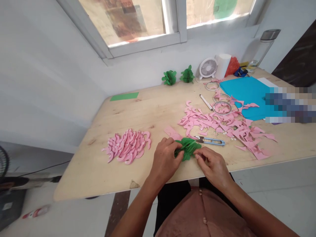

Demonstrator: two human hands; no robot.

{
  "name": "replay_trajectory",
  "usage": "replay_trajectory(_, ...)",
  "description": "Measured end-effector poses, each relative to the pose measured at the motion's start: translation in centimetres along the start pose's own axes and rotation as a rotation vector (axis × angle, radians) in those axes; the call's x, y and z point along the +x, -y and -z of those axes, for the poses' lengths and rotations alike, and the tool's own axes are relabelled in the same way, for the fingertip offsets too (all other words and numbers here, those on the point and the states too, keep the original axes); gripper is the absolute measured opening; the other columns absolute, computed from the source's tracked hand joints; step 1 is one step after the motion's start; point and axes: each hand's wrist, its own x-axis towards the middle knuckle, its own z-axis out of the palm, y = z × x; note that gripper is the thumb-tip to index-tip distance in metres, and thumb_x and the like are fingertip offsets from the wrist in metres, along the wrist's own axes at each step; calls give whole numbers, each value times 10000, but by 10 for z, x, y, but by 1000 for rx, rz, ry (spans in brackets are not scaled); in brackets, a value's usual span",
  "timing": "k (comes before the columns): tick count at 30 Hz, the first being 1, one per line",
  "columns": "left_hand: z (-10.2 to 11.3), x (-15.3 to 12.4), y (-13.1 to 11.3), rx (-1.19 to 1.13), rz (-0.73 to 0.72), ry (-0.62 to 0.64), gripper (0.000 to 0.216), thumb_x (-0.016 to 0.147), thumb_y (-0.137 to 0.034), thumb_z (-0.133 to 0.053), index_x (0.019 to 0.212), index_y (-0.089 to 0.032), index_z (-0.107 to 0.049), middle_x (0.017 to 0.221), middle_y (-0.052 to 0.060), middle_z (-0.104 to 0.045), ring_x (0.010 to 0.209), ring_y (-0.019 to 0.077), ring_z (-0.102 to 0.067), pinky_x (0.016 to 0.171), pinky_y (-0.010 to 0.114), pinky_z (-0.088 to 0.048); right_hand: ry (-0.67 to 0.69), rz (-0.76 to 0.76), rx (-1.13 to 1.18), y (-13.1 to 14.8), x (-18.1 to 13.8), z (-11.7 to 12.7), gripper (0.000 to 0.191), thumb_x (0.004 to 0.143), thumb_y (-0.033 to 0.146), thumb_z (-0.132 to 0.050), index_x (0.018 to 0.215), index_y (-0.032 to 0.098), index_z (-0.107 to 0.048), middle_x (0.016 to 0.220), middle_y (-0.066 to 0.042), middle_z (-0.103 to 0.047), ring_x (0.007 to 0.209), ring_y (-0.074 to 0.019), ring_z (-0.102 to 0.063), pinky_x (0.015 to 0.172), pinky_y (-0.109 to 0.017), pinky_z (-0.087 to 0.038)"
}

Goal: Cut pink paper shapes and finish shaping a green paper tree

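Near the front edge of the wooden table, a green layered paper decoration [189, 149] is between my two hands. My left hand [169, 156] grips its left side, thumb and fingers closed on the paper. At its right edge, my right hand [212, 164] pinches the paper between thumb and fingertips. Right behind it lies a pair of blue-handled thread snips [212, 141], blades pointing left. A pile of curved pink paper pieces [129, 146] sits to the left of my hands. Pink paper offcuts [202, 121] are scattered behind and to the right.
Two green paper decorations [169, 78] stand by the wall, near a small white fan [208, 68]. A green paper strip [124, 96] lies back left. Tape rolls [222, 108], a white pen [205, 102] and blue sheets [254, 95] are on the right, with a glass bottle [263, 49] behind.
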Motion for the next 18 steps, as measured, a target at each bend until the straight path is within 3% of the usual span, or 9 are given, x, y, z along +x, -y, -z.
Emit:
replay_trajectory(11, -7, 3, -7, 232, -15, -28, 93, 754, -143, -552, 710, -186, -621, 775, 61, -611, 789, 218, -513, 694, 364, -395, -11, 3, 2, 3, -1, 3, 180, 866, 217, -449, 846, 190, -626, 768, -37, -661, 648, -149, -589, 604, -254, -456)
replay_trajectory(18, 3, 10, 2, 66, 70, -52, 124, 722, -113, -543, 641, -192, -594, 710, 28, -597, 743, 187, -524, 662, 322, -404, -27, 0, 38, 4, -1, 4, 168, 873, 216, -460, 853, 190, -625, 780, -40, -657, 658, -150, -579, 604, -254, -450)
